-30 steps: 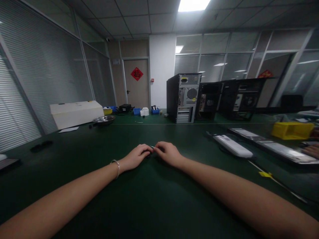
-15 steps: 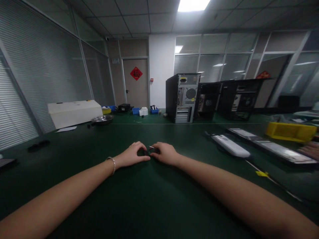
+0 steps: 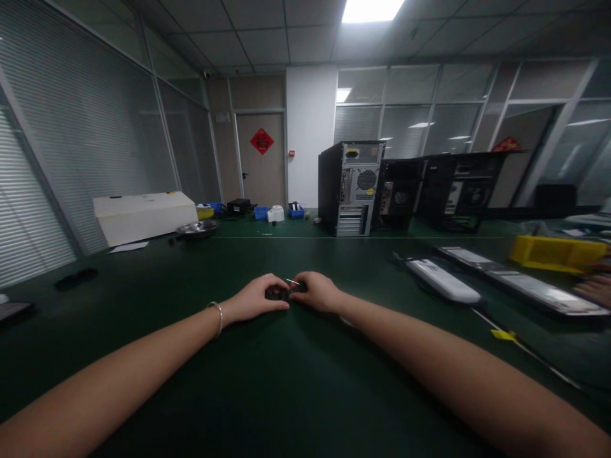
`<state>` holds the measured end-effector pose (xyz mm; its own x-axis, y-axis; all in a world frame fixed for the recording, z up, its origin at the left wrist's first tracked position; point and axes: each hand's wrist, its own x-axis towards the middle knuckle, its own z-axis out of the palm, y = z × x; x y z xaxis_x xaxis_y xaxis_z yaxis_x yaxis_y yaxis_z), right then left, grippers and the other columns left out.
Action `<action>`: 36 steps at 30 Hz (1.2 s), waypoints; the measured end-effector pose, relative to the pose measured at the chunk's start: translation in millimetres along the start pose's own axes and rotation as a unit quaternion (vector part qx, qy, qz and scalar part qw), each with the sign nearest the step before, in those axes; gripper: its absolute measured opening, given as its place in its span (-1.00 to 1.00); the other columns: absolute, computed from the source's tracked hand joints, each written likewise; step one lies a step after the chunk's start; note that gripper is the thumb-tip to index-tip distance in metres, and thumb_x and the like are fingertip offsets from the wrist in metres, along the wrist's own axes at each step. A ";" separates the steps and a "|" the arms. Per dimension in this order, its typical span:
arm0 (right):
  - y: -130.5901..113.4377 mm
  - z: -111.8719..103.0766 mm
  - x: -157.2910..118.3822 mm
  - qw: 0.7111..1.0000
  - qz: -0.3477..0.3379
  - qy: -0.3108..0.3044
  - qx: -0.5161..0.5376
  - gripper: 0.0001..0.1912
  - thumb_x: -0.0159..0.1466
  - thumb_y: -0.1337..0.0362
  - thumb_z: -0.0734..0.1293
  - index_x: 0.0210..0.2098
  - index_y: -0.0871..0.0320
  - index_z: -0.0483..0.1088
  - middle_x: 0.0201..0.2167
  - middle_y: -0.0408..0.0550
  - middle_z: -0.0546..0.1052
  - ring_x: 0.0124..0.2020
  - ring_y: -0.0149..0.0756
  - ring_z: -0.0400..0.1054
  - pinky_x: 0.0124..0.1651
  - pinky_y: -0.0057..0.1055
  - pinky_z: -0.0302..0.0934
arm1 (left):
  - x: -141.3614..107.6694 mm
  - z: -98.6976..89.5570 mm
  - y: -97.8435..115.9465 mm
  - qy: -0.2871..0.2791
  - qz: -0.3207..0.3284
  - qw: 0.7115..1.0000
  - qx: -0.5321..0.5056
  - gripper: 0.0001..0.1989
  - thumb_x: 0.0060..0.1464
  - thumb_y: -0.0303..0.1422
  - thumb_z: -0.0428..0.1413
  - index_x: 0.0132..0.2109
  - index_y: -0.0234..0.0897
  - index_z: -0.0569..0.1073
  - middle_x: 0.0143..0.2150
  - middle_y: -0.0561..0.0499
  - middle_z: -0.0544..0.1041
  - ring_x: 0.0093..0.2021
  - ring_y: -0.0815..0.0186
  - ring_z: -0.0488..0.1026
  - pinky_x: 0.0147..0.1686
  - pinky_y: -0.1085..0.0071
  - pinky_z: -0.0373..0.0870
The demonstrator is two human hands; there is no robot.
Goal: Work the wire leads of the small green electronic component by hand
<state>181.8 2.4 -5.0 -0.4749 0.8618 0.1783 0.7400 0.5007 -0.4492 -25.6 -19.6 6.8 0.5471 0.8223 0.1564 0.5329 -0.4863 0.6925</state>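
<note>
In the head view my left hand [image 3: 252,298], with a bracelet at the wrist, curves its thumb and fingers around a small dark object [image 3: 282,294]. This object is too dark and small to name. My right hand [image 3: 317,291] meets it from the other side, fingers bent and pinched together. From the right fingertips a thin shiny metal strip [image 3: 293,282] points left above the dark object. The right fingers hide most of what they hold. Both hands are close together, low over the green table [image 3: 286,375].
A white power adapter [image 3: 443,280] with a cable, a long metal-topped unit [image 3: 525,283] and a yellow bin [image 3: 556,253] lie right, near another person's hand [image 3: 594,289]. Computer towers [image 3: 353,187] stand behind. A metal bowl [image 3: 196,229] and white box [image 3: 146,217] are back left.
My fingertips have drawn slightly closer together around the dark object, which shows a little more in my left hand. The other things on the table stay in place.
</note>
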 end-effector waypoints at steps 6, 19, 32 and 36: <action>3.5 7.3 -5.0 0.980 -0.073 0.131 0.134 -0.72 0.14 0.19 0.35 -0.17 0.15 0.39 -0.27 -0.08 0.46 -0.25 -0.32 0.32 -0.22 -0.41 0.17 | 4.1 5.9 -4.4 0.013 -0.006 0.973 -0.229 -0.55 -0.07 -0.39 0.19 0.01 -0.27 0.34 -0.12 -0.07 0.47 -0.15 0.25 0.46 -0.09 0.22 0.36; -8.6 9.3 -9.9 0.954 -0.127 0.156 0.222 -0.73 0.14 0.21 0.36 -0.18 0.19 0.41 -0.40 -0.15 0.40 -0.35 -0.39 0.29 -0.27 -0.46 0.16 | 3.4 13.0 0.8 0.041 -0.003 0.956 -0.290 -0.54 -0.06 -0.45 0.20 0.02 -0.31 0.31 -0.19 -0.09 0.52 -0.14 0.21 0.49 -0.06 0.18 0.37; -9.9 9.2 -10.1 0.951 -0.121 0.156 0.237 -0.74 0.15 0.20 0.34 -0.18 0.17 0.41 -0.41 -0.15 0.39 -0.36 -0.38 0.28 -0.24 -0.44 0.16 | 2.7 12.6 3.6 0.059 0.004 0.961 -0.270 -0.57 -0.06 -0.45 0.19 0.00 -0.32 0.32 -0.15 -0.10 0.52 -0.14 0.21 0.50 -0.05 0.16 0.38; -10.2 8.8 -10.2 0.950 -0.121 0.162 0.240 -0.74 0.15 0.20 0.34 -0.19 0.17 0.41 -0.41 -0.16 0.39 -0.36 -0.38 0.28 -0.23 -0.44 0.17 | 2.5 12.9 4.8 0.064 0.008 0.960 -0.273 -0.56 -0.06 -0.46 0.20 0.01 -0.31 0.32 -0.12 -0.12 0.52 -0.13 0.21 0.50 -0.04 0.15 0.38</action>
<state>174.9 -12.2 -9.9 -0.3737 0.7456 0.5518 0.2892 0.6589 -0.6944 -13.4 -23.7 1.4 0.4504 0.8623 0.2313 0.0874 -0.3004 0.9498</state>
